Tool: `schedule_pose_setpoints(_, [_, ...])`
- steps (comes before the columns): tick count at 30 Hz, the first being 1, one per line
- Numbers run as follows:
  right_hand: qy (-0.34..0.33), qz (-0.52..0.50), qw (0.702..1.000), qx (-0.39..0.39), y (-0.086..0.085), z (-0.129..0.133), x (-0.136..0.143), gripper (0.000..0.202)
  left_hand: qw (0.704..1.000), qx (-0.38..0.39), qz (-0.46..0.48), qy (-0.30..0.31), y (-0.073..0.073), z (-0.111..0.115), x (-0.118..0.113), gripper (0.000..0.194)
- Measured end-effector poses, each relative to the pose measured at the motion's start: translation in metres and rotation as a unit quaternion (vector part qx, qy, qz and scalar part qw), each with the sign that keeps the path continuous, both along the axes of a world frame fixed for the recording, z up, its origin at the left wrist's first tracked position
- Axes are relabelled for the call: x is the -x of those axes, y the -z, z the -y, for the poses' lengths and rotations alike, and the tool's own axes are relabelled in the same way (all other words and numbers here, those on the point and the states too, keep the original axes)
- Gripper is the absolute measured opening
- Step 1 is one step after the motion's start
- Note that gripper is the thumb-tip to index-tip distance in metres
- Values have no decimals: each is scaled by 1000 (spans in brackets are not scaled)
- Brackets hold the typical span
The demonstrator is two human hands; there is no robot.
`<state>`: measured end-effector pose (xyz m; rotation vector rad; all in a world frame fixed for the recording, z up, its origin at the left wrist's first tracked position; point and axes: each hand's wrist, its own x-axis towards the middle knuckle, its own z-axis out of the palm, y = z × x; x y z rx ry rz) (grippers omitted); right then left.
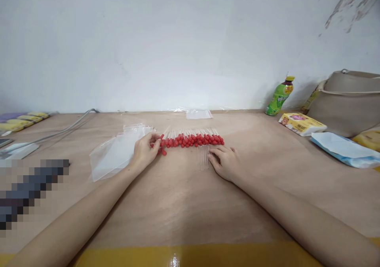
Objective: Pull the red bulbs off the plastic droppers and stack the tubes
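Red caps (196, 140) lay toward far edge of worktop (166, 211) | left hand (143, 150) touched caps, right hand (226, 162) clear tubes (203, 157); either grip unclear | a nudge risked rolling both

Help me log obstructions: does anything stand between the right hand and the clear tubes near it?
Nothing visible does: the right hand is right beside the clear tubes, and the red caps lie beyond them, not between.
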<state>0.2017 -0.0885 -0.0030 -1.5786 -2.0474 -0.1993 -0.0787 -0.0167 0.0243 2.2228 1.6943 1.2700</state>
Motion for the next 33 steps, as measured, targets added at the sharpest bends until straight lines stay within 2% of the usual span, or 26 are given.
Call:
schedule_pose_setpoints(3, [-4,-10,1000,-1,0,0,0,23,997,-37,63,-20,0,1,0,19])
schedule_pose_setpoints(6, [1,-46,999,-10,1,-1,-1,25,992,-49,117,-2,1,8,-3,24])
schedule_pose_setpoints(9, [-3,-113,993,-45,0,-3,-3,28,990,-31,118,64,1,24,-8,23])
schedule_pose_setpoints(13, [-60,-158,976,-137,-4,-2,-7,40,981,-27,19,191,4,46,-18,17])
schedule_pose_setpoints(16, [-124,-97,975,-155,-7,2,-6,43,959,-58,-25,277,9,53,-25,14])
schedule_pose_setpoints(21, [-213,-2,965,-151,-9,6,0,29,939,-55,-40,337,12,56,-29,16])
schedule_pose_setpoints(24, [-228,15,963,-142,-7,5,4,16,931,-59,-35,358,11,57,-28,17])
schedule_pose_setpoints(27, [-223,16,965,-135,-5,4,5,16,928,-62,-42,365,10,57,-28,19])
schedule_pose_setpoints(33, [-221,-1,967,-130,-8,8,12,13,935,-79,-75,337,5,61,-38,33])
